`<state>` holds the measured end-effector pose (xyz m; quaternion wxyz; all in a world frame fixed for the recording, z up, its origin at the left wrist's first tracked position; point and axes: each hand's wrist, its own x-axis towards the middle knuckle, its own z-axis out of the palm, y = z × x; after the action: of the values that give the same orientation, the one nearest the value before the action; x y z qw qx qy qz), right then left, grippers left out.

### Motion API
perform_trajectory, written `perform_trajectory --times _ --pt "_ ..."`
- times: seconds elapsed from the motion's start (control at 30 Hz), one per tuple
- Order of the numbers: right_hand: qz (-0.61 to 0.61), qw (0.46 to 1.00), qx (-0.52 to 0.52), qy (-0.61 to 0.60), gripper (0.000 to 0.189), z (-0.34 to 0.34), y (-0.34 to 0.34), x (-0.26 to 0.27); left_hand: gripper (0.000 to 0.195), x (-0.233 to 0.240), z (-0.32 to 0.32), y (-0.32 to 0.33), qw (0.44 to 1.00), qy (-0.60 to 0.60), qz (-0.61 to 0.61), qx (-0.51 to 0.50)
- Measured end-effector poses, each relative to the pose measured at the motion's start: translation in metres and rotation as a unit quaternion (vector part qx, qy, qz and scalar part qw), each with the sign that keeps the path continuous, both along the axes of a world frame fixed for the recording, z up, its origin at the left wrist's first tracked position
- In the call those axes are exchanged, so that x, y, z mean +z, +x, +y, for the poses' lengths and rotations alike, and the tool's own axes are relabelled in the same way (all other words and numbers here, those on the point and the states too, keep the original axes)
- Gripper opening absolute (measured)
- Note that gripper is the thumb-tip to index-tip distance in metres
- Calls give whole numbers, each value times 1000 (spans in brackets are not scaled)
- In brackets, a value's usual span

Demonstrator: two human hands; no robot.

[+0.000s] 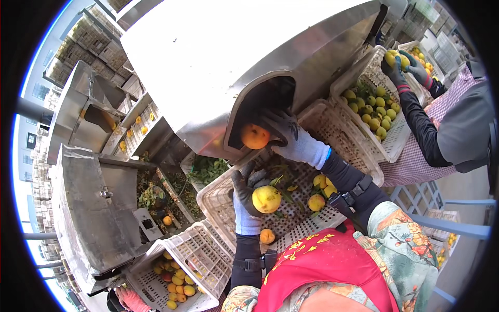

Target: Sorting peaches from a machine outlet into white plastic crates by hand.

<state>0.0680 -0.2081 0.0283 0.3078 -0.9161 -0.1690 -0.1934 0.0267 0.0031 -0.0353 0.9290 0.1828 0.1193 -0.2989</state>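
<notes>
My right hand (286, 132), in a grey knit glove with a dark coating, grips an orange peach (255, 136) at the mouth of a dark opening (273, 91) in a sheet-metal machine (206, 78). Lower and to the left, my left hand (247, 187) in a similar glove holds a yellow peach (266, 199), palm turned up. Both hands are above a white plastic crate (218, 195). Inside it lie leaves, an orange peach (267, 236) near my left wrist, and several yellow peaches (316, 202) by my right forearm.
On the right, a co-worker's gloved hands (401, 68) hold yellow fruit over a crate (393, 150) of greenish peaches. A tilted crate (199, 253) at lower left holds more peaches, near a pink-gloved hand (132, 299). Metal machinery (93, 210) stands on the left.
</notes>
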Motion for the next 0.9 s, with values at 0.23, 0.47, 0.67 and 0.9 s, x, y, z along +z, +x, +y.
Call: perform_trajectory --times 0.23,0.47,0.67,0.9 --pt "-53 993 -102 42 77 23 -5 -5 62 32 -21 -1 989 112 18 91" --pt "-186 966 -179 -8 63 37 43 26 52 -25 -3 3 997 -38 17 62" --pt "104 965 92 223 57 29 -42 16 52 14 5 0 980 -193 -31 -21" --pt "42 997 36 56 87 47 -64 2 50 56 -4 1 992 -95 -48 -73"
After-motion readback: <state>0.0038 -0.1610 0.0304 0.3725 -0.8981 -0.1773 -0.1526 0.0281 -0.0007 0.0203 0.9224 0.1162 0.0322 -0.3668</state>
